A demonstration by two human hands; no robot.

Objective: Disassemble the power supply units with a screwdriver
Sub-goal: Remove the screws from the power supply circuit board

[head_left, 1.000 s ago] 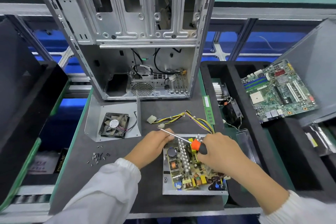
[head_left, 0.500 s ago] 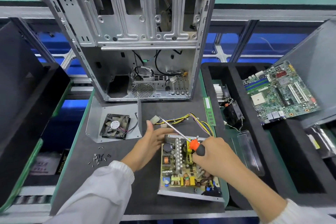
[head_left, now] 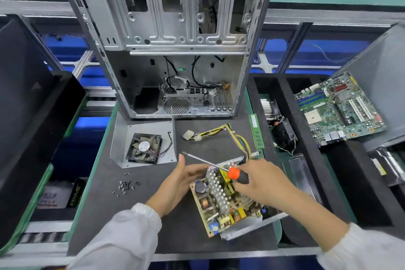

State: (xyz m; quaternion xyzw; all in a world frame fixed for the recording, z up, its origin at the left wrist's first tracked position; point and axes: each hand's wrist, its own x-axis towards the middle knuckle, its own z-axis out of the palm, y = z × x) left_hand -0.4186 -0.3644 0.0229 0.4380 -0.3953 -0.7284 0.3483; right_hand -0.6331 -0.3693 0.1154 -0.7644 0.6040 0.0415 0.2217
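At 5 o'clock on grey mat (head_left: pixel 105 221): open power supply unit, yellow circuit board in steel tray (head_left: pixel 228 201)
Change: now tilted, left edge lifted, rotated clockwise
Left hand (head_left: pixel 177 184): thumb up, fingers curled under board edge
Right hand (head_left: pixel 260 182): gripping orange-black screwdriver (head_left: pixel 236 175), shaft toward 10 o'clock, idle
Meaning: board likely unscrewed, lifting out

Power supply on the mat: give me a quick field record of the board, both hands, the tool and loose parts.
board: power supply board tilted up out of its metal tray
left hand: left hand holds the board's left edge
right hand: right hand grips the screwdriver, tip off the board, pointing up-left
screws: screws piled on the mat, left of the hands
fan: fan on a metal plate
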